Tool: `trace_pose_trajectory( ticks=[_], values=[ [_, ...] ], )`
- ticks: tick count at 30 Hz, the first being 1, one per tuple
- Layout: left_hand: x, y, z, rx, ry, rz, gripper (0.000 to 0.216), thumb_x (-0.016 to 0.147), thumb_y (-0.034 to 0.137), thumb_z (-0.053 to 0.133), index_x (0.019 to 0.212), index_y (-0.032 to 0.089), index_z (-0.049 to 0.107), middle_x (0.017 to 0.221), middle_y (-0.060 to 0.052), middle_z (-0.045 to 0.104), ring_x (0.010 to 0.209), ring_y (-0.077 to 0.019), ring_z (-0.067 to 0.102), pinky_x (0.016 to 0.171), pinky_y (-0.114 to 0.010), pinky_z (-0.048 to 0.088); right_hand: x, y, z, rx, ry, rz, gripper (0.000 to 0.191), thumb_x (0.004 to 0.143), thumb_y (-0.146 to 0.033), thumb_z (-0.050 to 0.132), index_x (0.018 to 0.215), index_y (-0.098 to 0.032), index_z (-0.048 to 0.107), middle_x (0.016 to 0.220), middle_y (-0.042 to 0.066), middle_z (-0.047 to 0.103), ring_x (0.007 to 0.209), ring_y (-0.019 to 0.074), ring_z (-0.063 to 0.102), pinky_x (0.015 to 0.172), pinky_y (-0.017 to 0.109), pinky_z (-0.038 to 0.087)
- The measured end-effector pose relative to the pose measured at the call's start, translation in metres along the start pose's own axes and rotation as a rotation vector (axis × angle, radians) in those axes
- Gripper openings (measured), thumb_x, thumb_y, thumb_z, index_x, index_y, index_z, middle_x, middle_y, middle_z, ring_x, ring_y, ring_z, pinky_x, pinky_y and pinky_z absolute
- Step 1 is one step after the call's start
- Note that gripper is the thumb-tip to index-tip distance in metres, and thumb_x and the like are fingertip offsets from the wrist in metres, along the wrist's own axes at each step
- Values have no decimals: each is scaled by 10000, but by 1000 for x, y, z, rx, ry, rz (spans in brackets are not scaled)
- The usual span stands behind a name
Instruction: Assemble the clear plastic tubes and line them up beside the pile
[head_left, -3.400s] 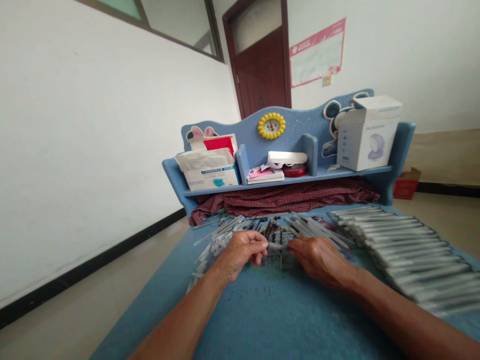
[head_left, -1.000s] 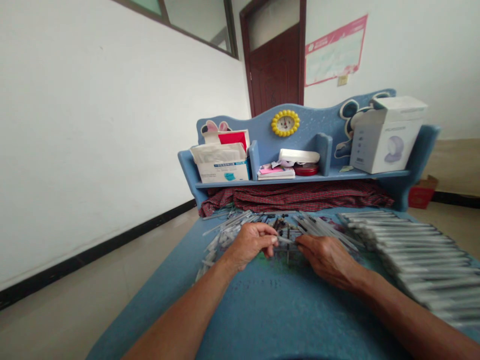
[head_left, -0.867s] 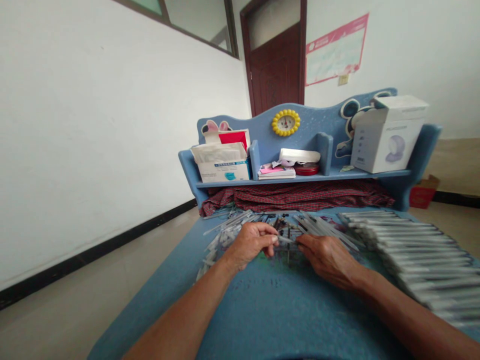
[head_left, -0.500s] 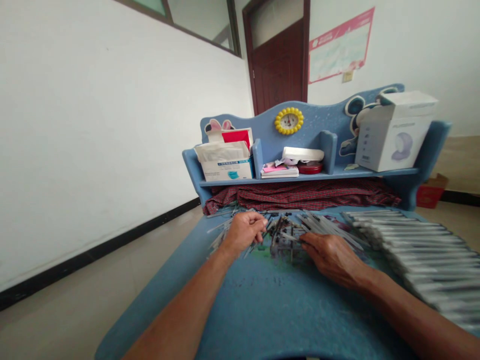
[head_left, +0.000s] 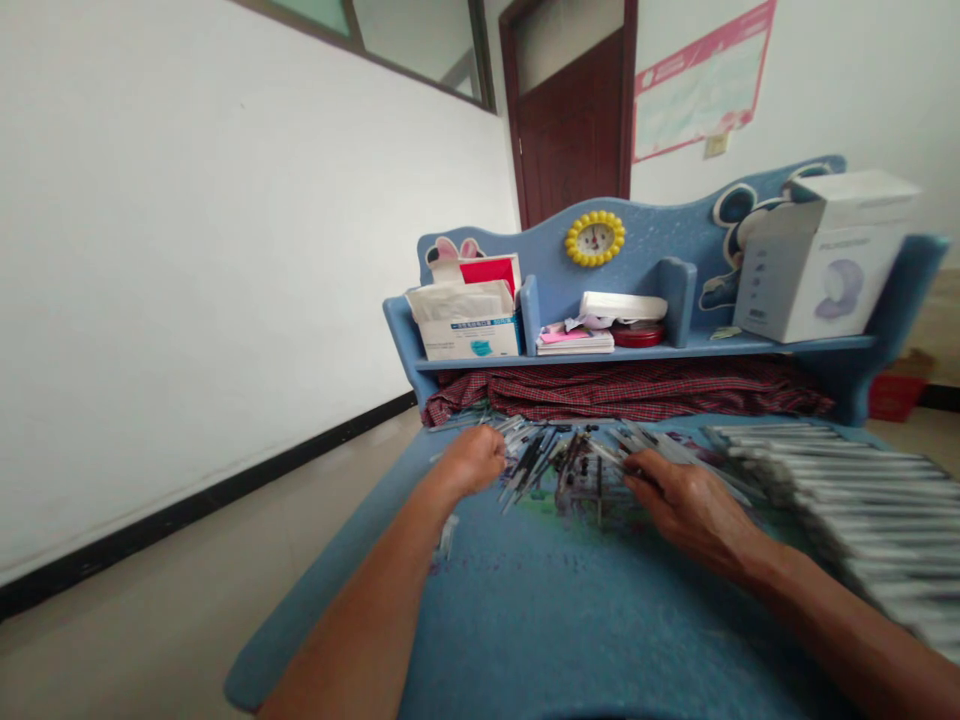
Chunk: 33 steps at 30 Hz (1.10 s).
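My left hand (head_left: 472, 461) is closed over the left side of a spread of loose pen parts; anything between its fingers is hidden. Dark, slim pen pieces (head_left: 532, 463) lie just to its right. From the closed fingertips of my right hand (head_left: 688, 503) a whitish, see-through pen barrel (head_left: 606, 453) points left, over small dark pieces (head_left: 574, 457). Behind the right hand lies a bunch of clear barrels (head_left: 667, 446). Farther right, many pens (head_left: 847, 490) are laid side by side in a long row.
The blue desk (head_left: 570, 630) has a raised shelf at the back. On the shelf are a mask box (head_left: 469, 335), papers (head_left: 574, 344), a red round case (head_left: 637, 335) and a large white box (head_left: 817, 260). Checked cloth (head_left: 637, 388) is tucked beneath it.
My left hand has moved left across the pen parts, uncovering dark pieces. The right hand stays near the same spot with the barrel. The view has shifted slightly.
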<state>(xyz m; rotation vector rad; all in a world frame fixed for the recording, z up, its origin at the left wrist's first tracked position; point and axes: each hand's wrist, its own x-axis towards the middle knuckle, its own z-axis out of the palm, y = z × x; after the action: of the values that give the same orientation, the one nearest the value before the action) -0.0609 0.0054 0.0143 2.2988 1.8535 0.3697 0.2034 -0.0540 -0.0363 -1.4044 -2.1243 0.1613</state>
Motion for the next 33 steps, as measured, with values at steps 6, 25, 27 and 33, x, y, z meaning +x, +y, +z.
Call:
trace_pose_trajectory(
  ticks=[6, 25, 27, 33],
  values=[
    [-3, -8, -15, 218, -32, -88, 124, 558, 56, 555, 509, 157, 609, 593, -59, 621, 637, -188, 577, 569, -243, 362, -1, 5, 6, 29, 89, -77, 183, 839, -289, 442, 932, -226, 587, 684, 31, 637, 602, 192, 592, 559, 298, 379],
    [-8, -1, -1, 168, -23, -105, 129, 540, 48, 575, 503, 168, 548, 623, -81, 635, 770, -253, 623, 609, -259, 414, 0, -8, -6, 336, 124, 36, 189, 797, -333, 501, 798, -211, 645, 650, 7, 624, 600, 172, 569, 572, 292, 397],
    [-8, 3, -3, 104, -31, -59, 109, 567, 73, 558, 517, 169, 540, 598, -63, 624, 724, -229, 625, 585, -245, 410, 2, -12, -14, 542, 184, 166, 199, 749, -369, 562, 739, -200, 666, 582, -3, 590, 553, 158, 533, 524, 274, 375],
    [-12, 31, 5, -421, -205, 70, 95, 735, 210, 456, 739, 153, 531, 590, -4, 609, 463, -126, 588, 428, -190, 388, 9, -16, -27, 1170, 347, 428, 207, 626, -364, 694, 625, -162, 645, 504, -21, 535, 444, 88, 408, 427, 227, 283]
  ],
)
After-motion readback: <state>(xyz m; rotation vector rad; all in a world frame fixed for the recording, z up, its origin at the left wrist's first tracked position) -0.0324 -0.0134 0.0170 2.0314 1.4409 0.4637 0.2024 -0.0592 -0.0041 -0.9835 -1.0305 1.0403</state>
